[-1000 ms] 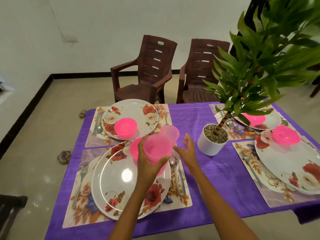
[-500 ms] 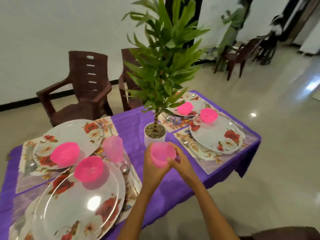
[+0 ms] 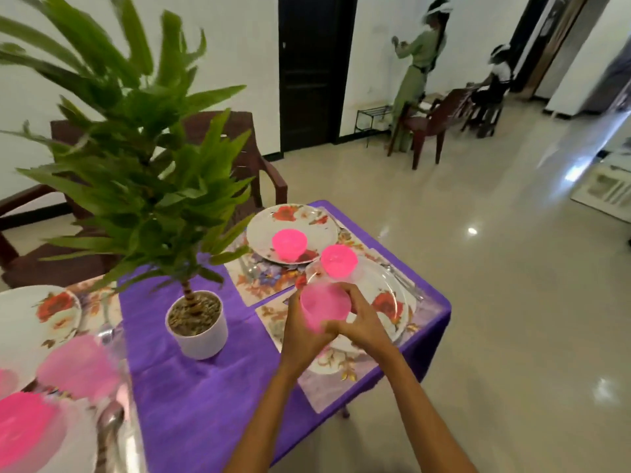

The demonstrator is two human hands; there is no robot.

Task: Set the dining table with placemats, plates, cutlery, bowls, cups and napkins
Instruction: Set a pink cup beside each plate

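Pink cup sits between both hands above the right side of the bench, over a flowered plate. Left hand wraps its side; right hand curls around the other side, fingers touching it.

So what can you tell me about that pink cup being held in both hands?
The pink cup looks like translucent plastic, plain, with no handle showing. It is held nearly upright, its open mouth toward the camera, and seems empty. The left hand wraps its side and the right hand grips it from the other side near its lower part. It hangs above the near right place setting, over the edge of a floral plate, not resting on anything. It may be more than one cup stacked; I cannot tell.
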